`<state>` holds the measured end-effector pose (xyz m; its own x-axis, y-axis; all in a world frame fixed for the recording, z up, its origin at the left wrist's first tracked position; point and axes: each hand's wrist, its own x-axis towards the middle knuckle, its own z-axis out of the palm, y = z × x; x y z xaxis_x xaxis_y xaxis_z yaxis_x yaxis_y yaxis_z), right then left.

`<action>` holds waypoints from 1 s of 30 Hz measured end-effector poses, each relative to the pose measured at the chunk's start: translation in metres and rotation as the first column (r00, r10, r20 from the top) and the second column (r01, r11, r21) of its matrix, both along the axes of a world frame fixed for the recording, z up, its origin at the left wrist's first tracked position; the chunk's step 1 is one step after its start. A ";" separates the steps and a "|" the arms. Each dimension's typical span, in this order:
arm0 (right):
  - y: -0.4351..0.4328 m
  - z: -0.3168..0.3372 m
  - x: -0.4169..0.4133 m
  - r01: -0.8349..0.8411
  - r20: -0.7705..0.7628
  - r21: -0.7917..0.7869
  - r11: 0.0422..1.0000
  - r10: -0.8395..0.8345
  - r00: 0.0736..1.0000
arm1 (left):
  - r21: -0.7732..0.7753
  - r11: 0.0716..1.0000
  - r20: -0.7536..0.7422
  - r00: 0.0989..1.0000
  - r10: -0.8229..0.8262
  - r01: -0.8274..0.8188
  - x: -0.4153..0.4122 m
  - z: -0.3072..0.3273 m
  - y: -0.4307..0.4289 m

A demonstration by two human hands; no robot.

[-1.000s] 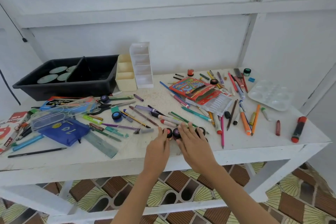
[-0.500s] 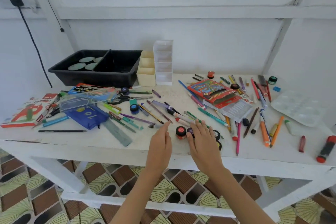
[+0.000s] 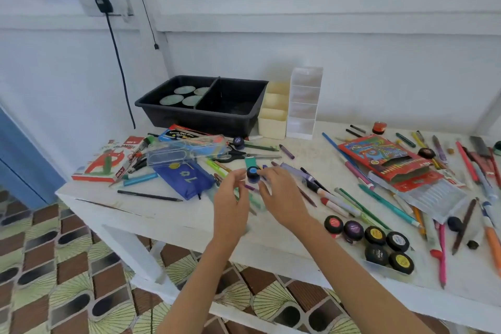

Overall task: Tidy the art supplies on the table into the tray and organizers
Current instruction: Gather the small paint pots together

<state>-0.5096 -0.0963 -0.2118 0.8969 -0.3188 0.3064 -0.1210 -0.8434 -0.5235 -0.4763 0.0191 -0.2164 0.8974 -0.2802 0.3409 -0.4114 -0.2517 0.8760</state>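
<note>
A small black paint pot with a blue lid (image 3: 253, 172) sits among the pens left of centre on the white table (image 3: 168, 214). My right hand (image 3: 282, 198) has its fingertips curled on the pot's right side and pinches it. My left hand (image 3: 231, 198) hovers just left of the pot with loosely bent fingers and holds nothing. Several more black paint pots (image 3: 375, 243) are grouped near the front edge, to the right. The black two-part tray (image 3: 206, 114) stands at the back, with a cream organizer (image 3: 272, 123) and a white organizer (image 3: 302, 119) beside it.
Pens, pencils and markers (image 3: 379, 206) are strewn over the right half. A red coloured-pencil box (image 3: 379, 156), scissors (image 3: 241, 156), a blue pouch (image 3: 187, 179), clear pencil cases (image 3: 173, 153) and a book (image 3: 108, 161) lie around. A cable (image 3: 120, 62) hangs on the wall.
Both hands left the group of paint pots at the front edge and moved left and farther back to the blue-lidded pot. The view swung left.
</note>
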 end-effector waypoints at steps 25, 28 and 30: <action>-0.047 -0.008 0.114 0.230 0.004 0.089 0.969 -0.231 0.973 | 0.640 0.765 0.281 0.948 -0.149 -0.070 0.213 -0.023 -0.056; -0.051 -0.011 0.109 0.254 0.011 0.128 0.959 -0.258 0.966 | 0.671 0.738 0.271 0.950 -0.153 -0.072 0.220 -0.028 -0.065; -0.052 -0.011 0.104 0.262 0.014 0.149 0.954 -0.267 0.964 | 0.653 0.754 0.274 0.950 -0.152 -0.068 0.223 -0.031 -0.067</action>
